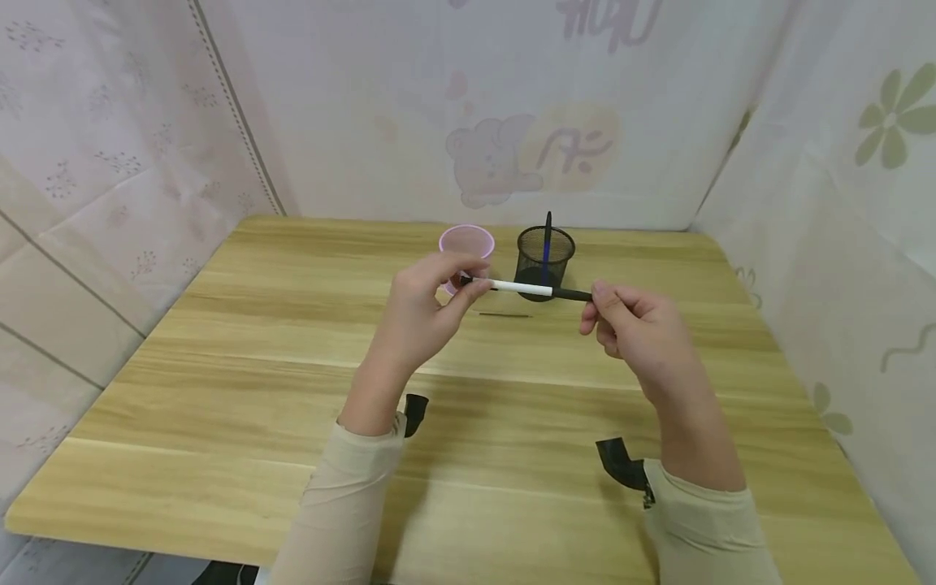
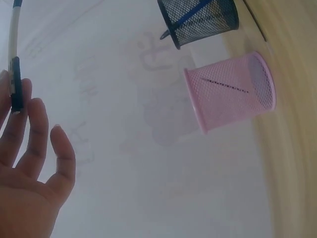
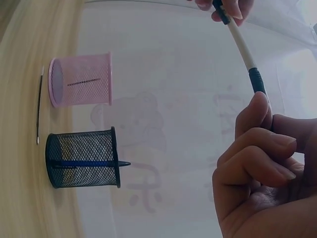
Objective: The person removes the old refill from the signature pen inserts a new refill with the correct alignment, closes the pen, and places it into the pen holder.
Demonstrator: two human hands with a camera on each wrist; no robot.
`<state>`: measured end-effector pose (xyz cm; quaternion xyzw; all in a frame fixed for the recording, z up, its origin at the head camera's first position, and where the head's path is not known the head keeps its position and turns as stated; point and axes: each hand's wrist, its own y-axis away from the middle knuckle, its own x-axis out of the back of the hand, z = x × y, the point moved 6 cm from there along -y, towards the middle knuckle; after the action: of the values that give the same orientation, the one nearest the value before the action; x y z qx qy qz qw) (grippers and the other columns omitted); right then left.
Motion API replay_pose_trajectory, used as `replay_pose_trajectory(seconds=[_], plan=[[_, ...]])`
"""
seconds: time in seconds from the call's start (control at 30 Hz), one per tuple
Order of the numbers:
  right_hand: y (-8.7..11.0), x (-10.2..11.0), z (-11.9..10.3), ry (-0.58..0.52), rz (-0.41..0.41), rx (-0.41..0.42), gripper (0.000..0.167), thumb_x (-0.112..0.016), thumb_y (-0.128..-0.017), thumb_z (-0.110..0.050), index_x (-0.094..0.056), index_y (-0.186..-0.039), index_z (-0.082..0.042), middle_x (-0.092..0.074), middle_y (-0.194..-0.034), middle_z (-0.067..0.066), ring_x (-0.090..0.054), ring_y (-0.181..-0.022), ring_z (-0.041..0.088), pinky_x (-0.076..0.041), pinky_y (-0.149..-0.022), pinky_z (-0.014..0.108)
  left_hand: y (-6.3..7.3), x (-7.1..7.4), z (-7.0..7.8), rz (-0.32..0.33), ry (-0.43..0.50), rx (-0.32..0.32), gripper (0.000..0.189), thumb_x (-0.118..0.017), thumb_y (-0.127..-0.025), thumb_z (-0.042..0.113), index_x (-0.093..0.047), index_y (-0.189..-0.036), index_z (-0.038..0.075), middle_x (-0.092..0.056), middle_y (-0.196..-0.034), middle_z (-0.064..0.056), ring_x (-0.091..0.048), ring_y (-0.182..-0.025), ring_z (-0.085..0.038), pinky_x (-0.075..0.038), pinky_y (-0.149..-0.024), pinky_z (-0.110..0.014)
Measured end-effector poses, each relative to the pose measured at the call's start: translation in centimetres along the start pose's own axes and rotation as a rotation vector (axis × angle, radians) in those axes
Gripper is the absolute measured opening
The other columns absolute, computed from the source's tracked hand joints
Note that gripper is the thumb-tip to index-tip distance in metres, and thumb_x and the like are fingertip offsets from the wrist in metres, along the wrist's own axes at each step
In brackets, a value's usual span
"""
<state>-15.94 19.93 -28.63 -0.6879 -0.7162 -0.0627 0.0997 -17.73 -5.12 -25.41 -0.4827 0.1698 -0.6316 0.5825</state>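
Note:
A pen (image 1: 522, 288) with a white barrel and black ends is held level between both hands, above the table. My left hand (image 1: 431, 305) pinches its black clip end between thumb and fingers. In the left wrist view the other fingers of the left hand (image 2: 37, 148) are spread. My right hand (image 1: 643, 333) grips the opposite black end, with the thumb on top. In the right wrist view the pen (image 3: 241, 44) runs from the right hand (image 3: 267, 158) up to the left fingertips. Below it, a thin dark pen refill (image 1: 504, 314) lies on the table.
Behind the hands stand a pink mesh cup (image 1: 468, 230) and a black mesh cup (image 1: 561, 252). A blue pen (image 1: 547, 236) stands in the black one. A thin dark strip (image 3: 83, 82) shows through the pink mesh. Patterned cloth (image 1: 351, 114) surrounds the wooden table (image 1: 256, 366).

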Motion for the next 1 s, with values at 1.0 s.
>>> replay_pose_trajectory(seconds=[1.0], plan=[[0.42, 1.02, 0.26, -0.061, 0.011, 0.001, 0.011, -0.066, -0.107, -0.017, -0.072, -0.115, -0.015, -0.076, -0.095, -0.013, -0.042, -0.060, 0.008, -0.035, -0.054, 0.023, -0.43, -0.14, 0.67, 0.032, -0.047, -0.033, 0.010, -0.082, -0.092, 0.005, -0.078, -0.100, 0.000, -0.075, -0.086, -0.011, -0.065, -0.076, -0.021, -0.056, -0.070, -0.030]])
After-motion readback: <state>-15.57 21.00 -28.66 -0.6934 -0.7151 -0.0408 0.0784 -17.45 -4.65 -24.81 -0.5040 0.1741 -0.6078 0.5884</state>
